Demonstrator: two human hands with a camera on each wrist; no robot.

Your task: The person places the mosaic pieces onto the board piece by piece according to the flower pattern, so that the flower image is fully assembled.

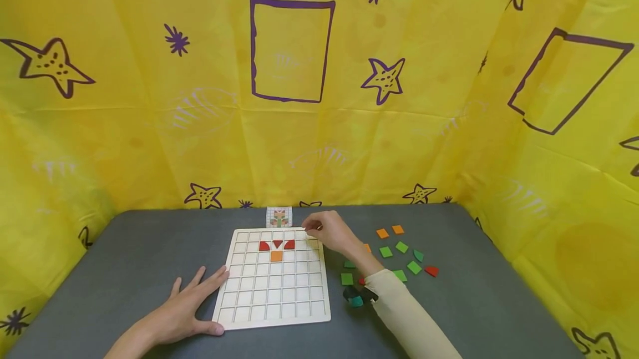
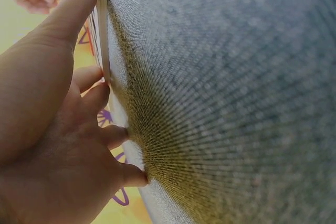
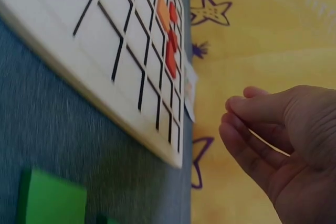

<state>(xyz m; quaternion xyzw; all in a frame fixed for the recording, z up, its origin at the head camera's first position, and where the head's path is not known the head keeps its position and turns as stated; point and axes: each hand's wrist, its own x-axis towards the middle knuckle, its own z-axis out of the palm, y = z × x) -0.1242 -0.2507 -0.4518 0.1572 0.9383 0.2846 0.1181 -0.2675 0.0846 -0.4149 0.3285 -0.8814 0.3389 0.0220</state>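
A white gridded board (image 1: 269, 292) lies on the grey table. On its upper part sit two red curved pieces (image 1: 289, 245), a small red triangle (image 1: 277, 243) between them and an orange square (image 1: 276, 256) below. My left hand (image 1: 184, 306) rests at the board's left edge, fingers spread, with the thumb by the near corner. Over the board's far right corner hovers my right hand (image 1: 329, 231). In the right wrist view that hand (image 3: 278, 135) has loosely bent fingers, the thumb close to the index finger, and no piece shows between them.
A small pattern card (image 1: 279, 216) lies behind the board. Loose green squares (image 1: 385, 252), orange squares (image 1: 382, 233), a red piece (image 1: 431, 271) and teal pieces (image 1: 418, 256) are scattered to the right, some hidden by the right arm. A yellow printed curtain (image 1: 299, 142) hangs around the table.
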